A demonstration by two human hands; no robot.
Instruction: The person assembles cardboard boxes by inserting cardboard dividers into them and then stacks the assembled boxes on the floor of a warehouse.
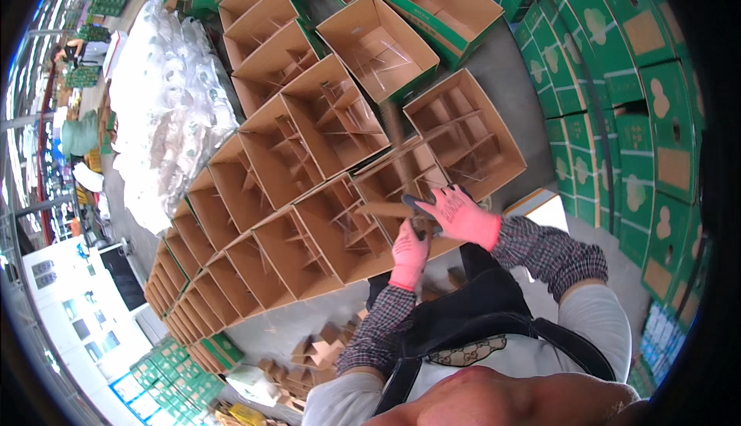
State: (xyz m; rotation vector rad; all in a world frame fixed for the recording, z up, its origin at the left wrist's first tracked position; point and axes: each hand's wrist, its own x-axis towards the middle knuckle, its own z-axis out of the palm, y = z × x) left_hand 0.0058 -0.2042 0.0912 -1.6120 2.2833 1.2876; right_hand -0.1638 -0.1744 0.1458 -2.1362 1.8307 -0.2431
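Head view, looking down over a packing floor.

Both hands are wearing pink gloves. The left hand [409, 256] is closing its fingers around a brown cardboard divider piece [384, 210], gripping it from below. The right hand [461, 214] is resting over the top of the same piece, fingers curled about halfway; whether it is truly clamping the card or only steadying it, I cannot tell. The divider piece is sitting just above the rim of the nearest open carton [401, 183], not yet seated inside.

Progress, judged from the layout: most open cartons [309, 133] in the rows ahead are already showing crossed divider grids inside, so they appear fitted. The carton under the hands is looking partly fitted, with this piece apparently going in. 1 or 2 cartons at the far end [378, 44] are showing bare floors with no grid, so those seem left to do. The slanted row at lower left [185, 287] is too foreshortened to judge.

Surroundings: flat green-printed cartons are standing stacked at right [617, 117]. A heap of clear plastic-wrapped goods [166, 94] is lying at left. Loose cardboard offcuts [309, 356] are lying on the grey floor near the person's feet.
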